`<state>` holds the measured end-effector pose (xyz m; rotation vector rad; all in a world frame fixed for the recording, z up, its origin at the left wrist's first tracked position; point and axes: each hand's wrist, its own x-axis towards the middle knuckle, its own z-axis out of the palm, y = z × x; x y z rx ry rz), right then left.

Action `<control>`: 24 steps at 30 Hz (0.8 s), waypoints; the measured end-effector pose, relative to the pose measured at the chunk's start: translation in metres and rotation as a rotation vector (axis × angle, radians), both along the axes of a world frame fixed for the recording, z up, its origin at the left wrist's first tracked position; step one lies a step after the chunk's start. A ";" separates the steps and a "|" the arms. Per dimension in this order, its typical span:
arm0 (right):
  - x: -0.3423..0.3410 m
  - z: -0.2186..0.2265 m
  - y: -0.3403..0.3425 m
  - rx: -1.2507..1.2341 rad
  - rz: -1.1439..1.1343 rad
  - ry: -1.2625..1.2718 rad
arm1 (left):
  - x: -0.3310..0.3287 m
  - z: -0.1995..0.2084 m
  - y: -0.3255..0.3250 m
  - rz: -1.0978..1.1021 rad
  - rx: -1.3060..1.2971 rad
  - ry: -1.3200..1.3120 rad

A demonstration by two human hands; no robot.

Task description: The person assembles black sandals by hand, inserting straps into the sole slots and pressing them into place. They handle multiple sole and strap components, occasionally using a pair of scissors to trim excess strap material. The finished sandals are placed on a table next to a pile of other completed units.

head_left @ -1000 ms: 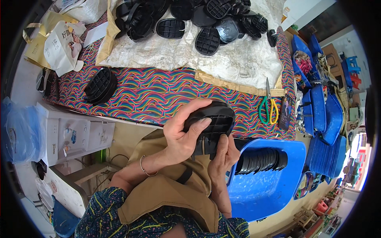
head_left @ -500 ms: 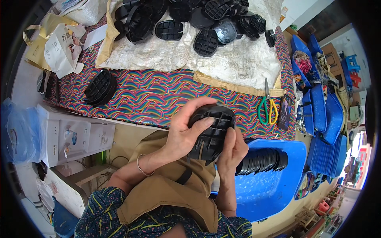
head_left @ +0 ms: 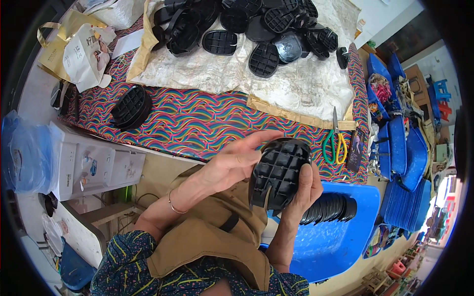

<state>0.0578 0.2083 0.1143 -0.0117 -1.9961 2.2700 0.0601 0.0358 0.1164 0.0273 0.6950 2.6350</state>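
My right hand [head_left: 306, 190] grips a black oval piece [head_left: 279, 172], its thumb on the right side of the face. The piece has a raised grid of ribs and a narrow slit at its lower end, and is held up in front of the table edge. At the piece's upper left is my left hand [head_left: 232, 165], fingers stretched out; its thumb tip meets or nearly meets the rim. A row of curved black pieces [head_left: 328, 209] stands in a blue tub [head_left: 360, 237] beside my right forearm.
Many similar black pieces [head_left: 219, 43] lie heaped on a white sheet [head_left: 197, 74]. A small stack of black pieces [head_left: 132, 107] sits left on the patterned cloth [head_left: 182, 116]. Scissors [head_left: 335, 143] and a dark phone-like slab [head_left: 355, 150] lie at right. A white appliance [head_left: 96, 163] stands left.
The black piece has shifted right and slightly down, its ribbed face turned more fully into view. My left hand has loosened from it, fingers straightening, while my right hand keeps hold.
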 end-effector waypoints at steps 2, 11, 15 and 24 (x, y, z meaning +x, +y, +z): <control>-0.002 -0.006 0.006 -0.016 0.014 0.012 | -0.001 -0.019 0.001 -0.026 0.114 -0.013; -0.008 -0.009 -0.005 0.077 -0.202 0.207 | 0.012 -0.032 0.015 0.123 0.001 0.067; -0.007 -0.008 -0.004 0.141 -0.247 0.262 | 0.008 -0.026 0.016 0.254 -0.378 0.191; -0.007 -0.018 -0.003 0.193 -0.285 0.187 | 0.020 -0.029 0.021 0.385 -0.997 0.425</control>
